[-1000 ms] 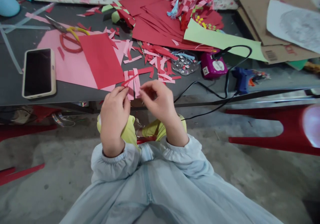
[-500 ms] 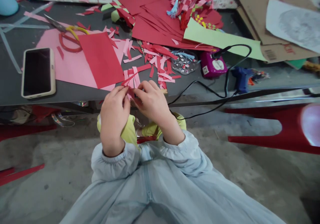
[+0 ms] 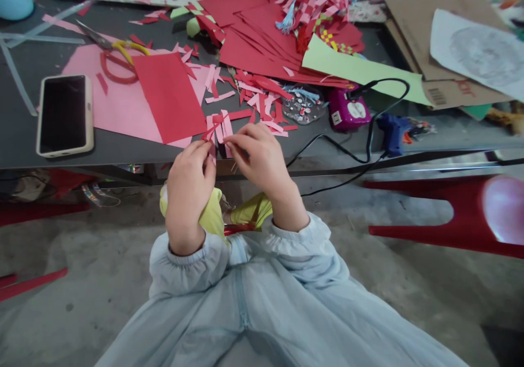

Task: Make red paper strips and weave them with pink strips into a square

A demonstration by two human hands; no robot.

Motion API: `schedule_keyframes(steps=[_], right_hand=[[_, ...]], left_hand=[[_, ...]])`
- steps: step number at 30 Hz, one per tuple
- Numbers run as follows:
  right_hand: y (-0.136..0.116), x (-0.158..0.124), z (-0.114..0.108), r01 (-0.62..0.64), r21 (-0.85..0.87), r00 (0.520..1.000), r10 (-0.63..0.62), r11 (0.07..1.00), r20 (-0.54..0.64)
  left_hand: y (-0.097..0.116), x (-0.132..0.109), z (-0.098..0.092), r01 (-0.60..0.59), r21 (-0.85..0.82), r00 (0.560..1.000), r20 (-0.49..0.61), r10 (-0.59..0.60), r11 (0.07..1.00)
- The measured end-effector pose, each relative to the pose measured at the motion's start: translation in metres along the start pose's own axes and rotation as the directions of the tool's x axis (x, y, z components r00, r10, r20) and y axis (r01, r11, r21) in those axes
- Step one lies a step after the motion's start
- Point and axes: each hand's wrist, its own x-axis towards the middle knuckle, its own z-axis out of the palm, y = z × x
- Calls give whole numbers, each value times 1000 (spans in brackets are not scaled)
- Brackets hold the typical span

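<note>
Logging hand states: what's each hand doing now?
Left hand: closed, pinching red and pink paper strips.
Right hand: at a pink paper strip; grip cannot be told.

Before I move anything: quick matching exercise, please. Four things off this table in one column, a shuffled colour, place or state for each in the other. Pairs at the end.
Column one
1. phone
2. scissors
3. crossed paper strips
4. glue gun

Column two
A. pink and red, at the left hand and right hand
B. blue, to the right of the purple box
C. dark screen facing up
D. one red handle, one yellow

Pairs: 1-C, 2-D, 3-A, 4-B
</note>
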Motion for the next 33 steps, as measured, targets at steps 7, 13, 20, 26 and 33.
schedule_keyframes(steps=[7,13,20,26,33], right_hand=[[11,16,-4,-130,241,975,169,962,-147],[10,22,-7,-114,281,974,163,953,-158],[9,22,-12,-91,242,986,121,966,-111],[7,17,-13,-63,179,993,79,982,-83],[5,9,-7,-51,142,997,59,988,-48]], left_hand=[[-1,-1,0,4,-24,1000,-6,-4,1000],[5,-1,0,7,5,999,32,-8,1000],[12,-3,5,-12,131,997,71,3,991],[16,-3,7,-18,180,997,78,4,984],[14,-2,5,-22,142,999,51,15,990]])
